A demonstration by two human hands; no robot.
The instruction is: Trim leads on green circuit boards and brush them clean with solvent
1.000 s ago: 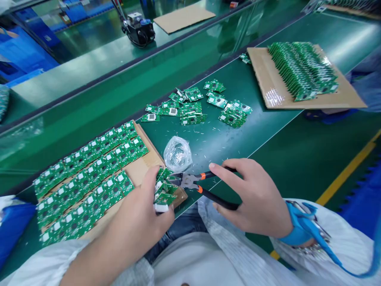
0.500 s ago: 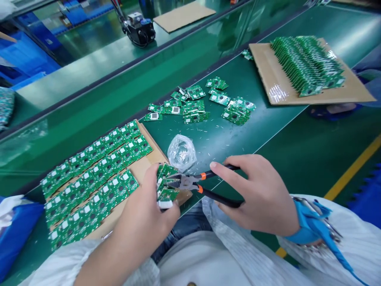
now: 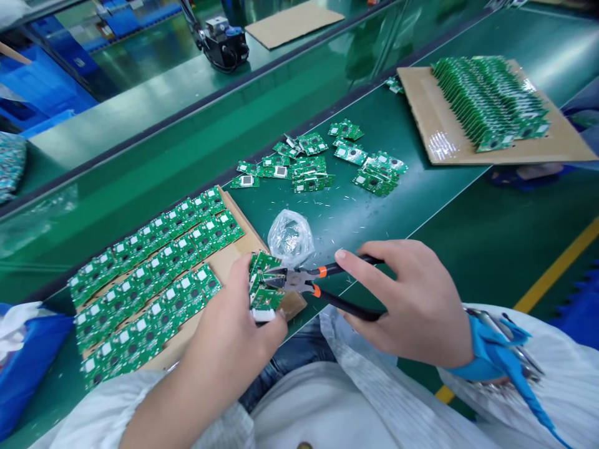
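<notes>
Between thumb and fingers, my left hand (image 3: 234, 324) grips a small green circuit board (image 3: 266, 282). My right hand (image 3: 416, 302) is wrapped round the black handles of cutters (image 3: 294, 280) with orange bands, and their jaws lie over the board's face. Behind the jaws stands a clear plastic bag (image 3: 290, 238) with metal clippings inside. Rows of green boards (image 3: 150, 284) lie on a cardboard sheet (image 3: 243, 227) to the left. Several loose boards (image 3: 309, 165) are piled beyond the bag.
Many upright boards (image 3: 489, 103) stand on a second cardboard sheet (image 3: 440, 140) at the right. Loose clippings dot the green table (image 3: 374, 218). A black device (image 3: 224, 47) sits on the far ledge, and a blue bin (image 3: 35, 368) is at lower left.
The whole view has shifted slightly, so things appear a little further right. The cutter jaws look slightly wider apart over the board. Both hands keep their holds.
</notes>
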